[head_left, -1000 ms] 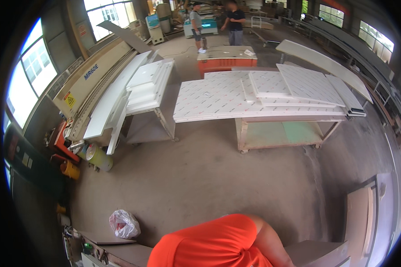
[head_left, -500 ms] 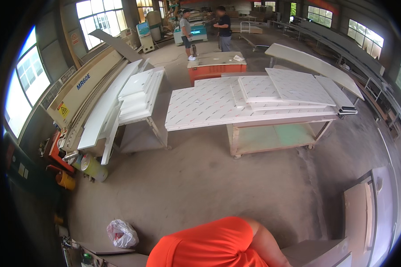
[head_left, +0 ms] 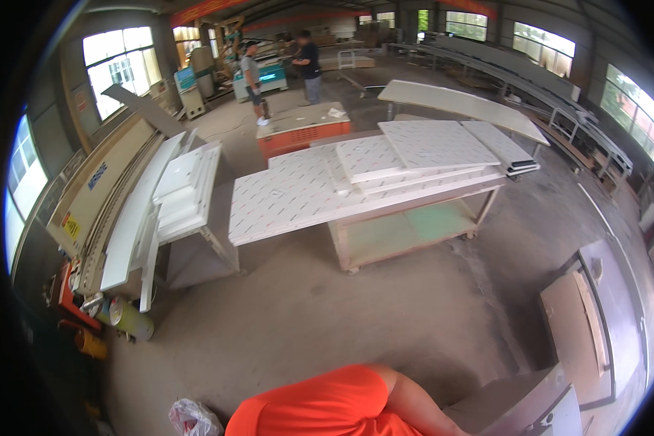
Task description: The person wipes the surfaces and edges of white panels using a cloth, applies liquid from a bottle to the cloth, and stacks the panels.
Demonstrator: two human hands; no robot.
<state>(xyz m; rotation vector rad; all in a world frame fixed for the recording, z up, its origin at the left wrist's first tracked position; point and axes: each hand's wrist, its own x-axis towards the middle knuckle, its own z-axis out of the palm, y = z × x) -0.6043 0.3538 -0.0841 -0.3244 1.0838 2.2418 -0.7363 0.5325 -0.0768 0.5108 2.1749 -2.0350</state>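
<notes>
A grey board sits low at right, near a bare arm.
I can't see either hand, so can't tell what fingers grip. White boards lie stacked on a cart; I can't tell what's done or left.

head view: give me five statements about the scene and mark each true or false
1. White panels lie stacked on a wheeled cart. True.
2. The orange box is nearer the camera than the cart. False: the orange box stands beyond it.
3. A plastic bag shows at the lower edge, left of the orange clothing. True.
4. Both of the wearer's hands are in view. False: neither shows.
5. Two people stand in the background. True.
</notes>
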